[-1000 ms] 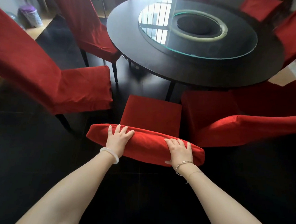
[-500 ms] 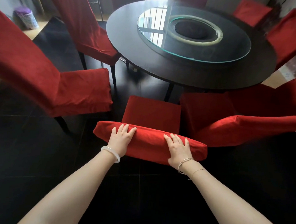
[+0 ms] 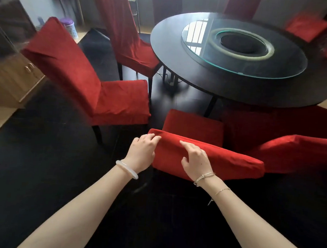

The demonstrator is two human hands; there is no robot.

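A red-covered chair stands in front of me with its seat point(image 3: 193, 123) tucked toward the round black table point(image 3: 181, 54). Its padded back top point(image 3: 230, 161) runs from left to lower right. My left hand point(image 3: 142, 151) is at the left end of the back, its loosely bent fingertips touching the corner. On top of the back, a little to the right, lies my right hand point(image 3: 196, 159) with relaxed fingers and the thumb hanging over the near side. Neither hand grips the fabric.
More red chairs ring the table: one at left point(image 3: 81, 81), one behind it point(image 3: 125, 36), one close on the right point(image 3: 294, 149). A glass turntable point(image 3: 244, 50) sits on the table. A wooden cabinet point(image 3: 13, 76) stands far left. The floor is dark.
Both hands have slid toward the left end of the chair back and lie closer together. My view has swung left, bringing the cabinet and more of the left chairs into sight.
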